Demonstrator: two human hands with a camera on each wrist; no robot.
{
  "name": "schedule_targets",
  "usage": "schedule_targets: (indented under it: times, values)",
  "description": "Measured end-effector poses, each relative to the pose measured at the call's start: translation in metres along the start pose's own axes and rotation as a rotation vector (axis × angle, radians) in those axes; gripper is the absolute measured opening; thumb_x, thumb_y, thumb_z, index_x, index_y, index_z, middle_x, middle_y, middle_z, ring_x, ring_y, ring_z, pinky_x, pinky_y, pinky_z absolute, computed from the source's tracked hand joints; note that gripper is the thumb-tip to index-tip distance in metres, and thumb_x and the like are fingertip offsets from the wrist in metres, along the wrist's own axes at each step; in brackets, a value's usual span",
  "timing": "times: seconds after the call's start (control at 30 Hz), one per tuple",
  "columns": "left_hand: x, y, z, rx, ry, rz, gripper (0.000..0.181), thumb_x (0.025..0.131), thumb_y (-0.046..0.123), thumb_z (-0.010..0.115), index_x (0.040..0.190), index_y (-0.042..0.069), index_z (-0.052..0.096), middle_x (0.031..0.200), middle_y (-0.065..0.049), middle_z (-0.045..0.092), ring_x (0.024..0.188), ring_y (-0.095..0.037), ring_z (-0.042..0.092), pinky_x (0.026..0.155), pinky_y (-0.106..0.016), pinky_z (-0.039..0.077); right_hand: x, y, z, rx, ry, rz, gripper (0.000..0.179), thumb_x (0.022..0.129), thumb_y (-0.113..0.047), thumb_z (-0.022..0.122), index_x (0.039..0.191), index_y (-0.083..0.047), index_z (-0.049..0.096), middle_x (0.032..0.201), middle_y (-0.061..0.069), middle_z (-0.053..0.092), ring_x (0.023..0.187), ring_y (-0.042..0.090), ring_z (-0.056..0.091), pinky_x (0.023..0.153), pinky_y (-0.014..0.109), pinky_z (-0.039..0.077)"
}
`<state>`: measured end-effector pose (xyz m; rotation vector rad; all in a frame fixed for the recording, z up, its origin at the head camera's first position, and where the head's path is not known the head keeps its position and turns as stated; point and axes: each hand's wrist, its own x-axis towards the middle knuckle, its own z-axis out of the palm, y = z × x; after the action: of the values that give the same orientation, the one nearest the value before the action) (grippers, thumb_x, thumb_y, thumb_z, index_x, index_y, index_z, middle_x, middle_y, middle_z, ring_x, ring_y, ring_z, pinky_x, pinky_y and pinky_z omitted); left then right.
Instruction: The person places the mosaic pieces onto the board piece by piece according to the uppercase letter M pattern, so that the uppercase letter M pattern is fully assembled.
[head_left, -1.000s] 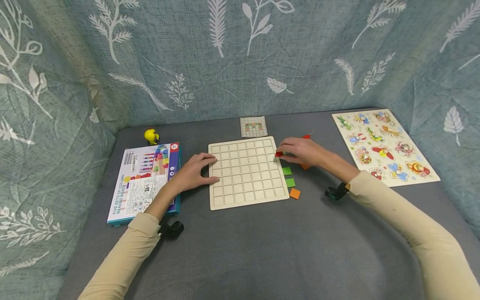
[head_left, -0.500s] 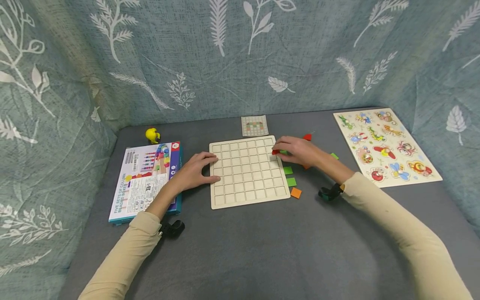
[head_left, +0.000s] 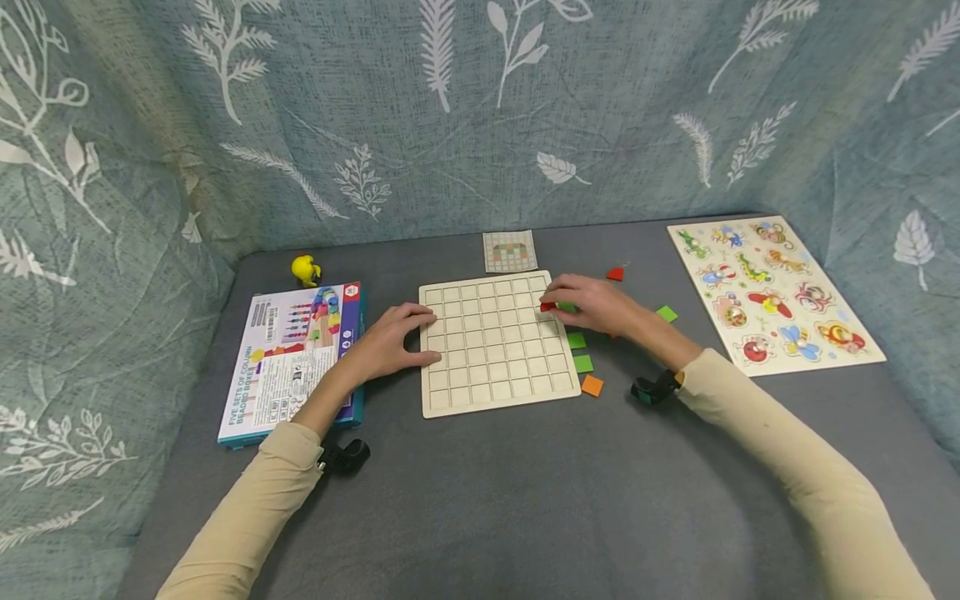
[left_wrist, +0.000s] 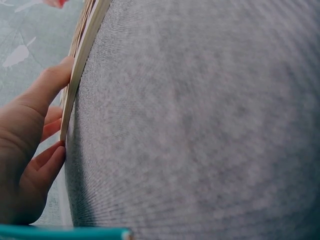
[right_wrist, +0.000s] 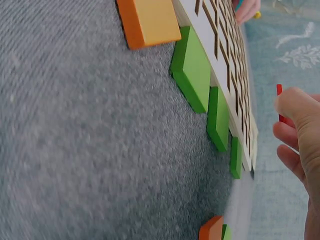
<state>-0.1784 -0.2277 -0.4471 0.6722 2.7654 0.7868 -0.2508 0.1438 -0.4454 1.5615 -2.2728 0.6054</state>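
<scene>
A square wooden grid board [head_left: 495, 350] lies flat on the dark tabletop. My left hand [head_left: 386, 343] rests at its left side, thumb and fingertips touching the edge; the left wrist view shows the thumb [left_wrist: 57, 80] against the board's side. Over the upper right part of the board, my right hand [head_left: 592, 302] pinches a small red tile [head_left: 547, 307] between thumb and fingers. In the right wrist view this red tile [right_wrist: 280, 102] appears edge-on, raised above the board. Green tiles [head_left: 583, 364] and an orange tile [head_left: 592, 386] lie along the board's right edge.
Behind the board lies a pattern card [head_left: 510, 252]. A beaded toy box [head_left: 288, 367] and a yellow figure [head_left: 306, 271] sit at left. Further right are a red piece [head_left: 615, 273], a green tile [head_left: 667, 314] and an insect puzzle board [head_left: 776, 296].
My right hand has moved slightly left, carrying the red tile from the board's right edge to over its grid. A green tile behind the wrist has come into view. My left hand stays put.
</scene>
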Motion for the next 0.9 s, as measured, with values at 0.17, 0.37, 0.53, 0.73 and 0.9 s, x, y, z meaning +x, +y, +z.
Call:
schedule_targets:
  times: [0.17, 0.37, 0.53, 0.73, 0.9]
  values:
    - [0.0, -0.001, 0.001, 0.001, -0.001, 0.002, 0.069, 0.085, 0.042, 0.072, 0.141, 0.008, 0.051, 0.146, -0.012, 0.043, 0.135, -0.033, 0.038, 0.109, -0.056, 0.036, 0.0, -0.002, 0.003, 0.028, 0.001, 0.007, 0.023, 0.081, -0.007, 0.077, 0.103, -0.006, 0.073, 0.102, 0.009, 0.067, 0.087, 0.019, 0.065, 0.069, 0.031, 0.054]
    - [0.0, -0.002, 0.001, 0.003, 0.002, -0.003, 0.069, 0.085, 0.042, 0.072, 0.141, 0.008, 0.05, 0.146, -0.012, 0.043, 0.135, -0.033, 0.038, 0.109, -0.056, 0.035, 0.005, -0.006, 0.006, 0.033, 0.019, -0.009, 0.024, 0.08, -0.005, 0.078, 0.103, -0.005, 0.073, 0.101, 0.009, 0.068, 0.086, 0.019, 0.065, 0.068, 0.031, 0.055]
    - [-0.001, -0.001, 0.001, 0.005, 0.003, -0.006, 0.069, 0.085, 0.042, 0.073, 0.141, 0.009, 0.051, 0.146, -0.011, 0.043, 0.135, -0.033, 0.038, 0.109, -0.056, 0.036, 0.01, -0.011, 0.007, 0.046, 0.021, -0.008, 0.024, 0.079, -0.005, 0.078, 0.102, -0.005, 0.074, 0.101, 0.01, 0.068, 0.086, 0.019, 0.066, 0.069, 0.032, 0.055]
    - [0.0, -0.002, 0.002, -0.001, 0.005, -0.003, 0.068, 0.085, 0.042, 0.073, 0.141, 0.009, 0.051, 0.146, -0.011, 0.044, 0.135, -0.033, 0.038, 0.109, -0.055, 0.036, 0.016, -0.014, 0.009, 0.037, 0.015, -0.007, 0.022, 0.081, -0.007, 0.076, 0.103, -0.008, 0.074, 0.102, 0.008, 0.069, 0.087, 0.018, 0.066, 0.069, 0.03, 0.055]
    - [0.0, -0.002, 0.002, -0.002, 0.007, 0.0, 0.068, 0.085, 0.042, 0.072, 0.141, 0.009, 0.051, 0.146, -0.011, 0.044, 0.136, -0.033, 0.038, 0.109, -0.055, 0.036, 0.02, -0.016, 0.013, 0.027, 0.034, -0.021, 0.021, 0.081, -0.007, 0.077, 0.102, -0.007, 0.074, 0.101, 0.008, 0.069, 0.087, 0.018, 0.066, 0.069, 0.029, 0.055]
